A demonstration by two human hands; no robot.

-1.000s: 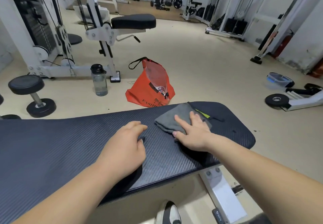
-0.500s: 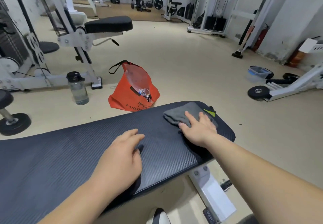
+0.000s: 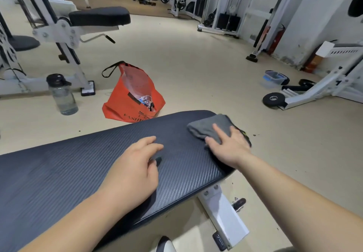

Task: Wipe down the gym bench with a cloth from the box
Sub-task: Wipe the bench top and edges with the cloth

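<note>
The gym bench point(image 3: 68, 173) is a long black ribbed pad running from lower left to centre right. A folded grey cloth point(image 3: 208, 127) lies on the pad's far right end. My right hand point(image 3: 227, 146) presses flat on the cloth's near edge, fingers spread over it. My left hand point(image 3: 133, 171) rests palm down on the pad's middle, fingers loosely curled, holding nothing. A clear plastic box point(image 3: 274, 78) sits on the floor at the right, far from both hands.
An orange shopping bag point(image 3: 133, 96) and a clear water bottle point(image 3: 61, 94) stand on the floor beyond the bench. White weight machines point(image 3: 64, 33) stand at the left and back. A white frame with a black wheel point(image 3: 273, 99) lies at the right. The bench's white leg point(image 3: 225, 218) shows below.
My right hand has slid the cloth along the pad to its far right end. My left hand has stayed on the pad. The view has swung to the right.
</note>
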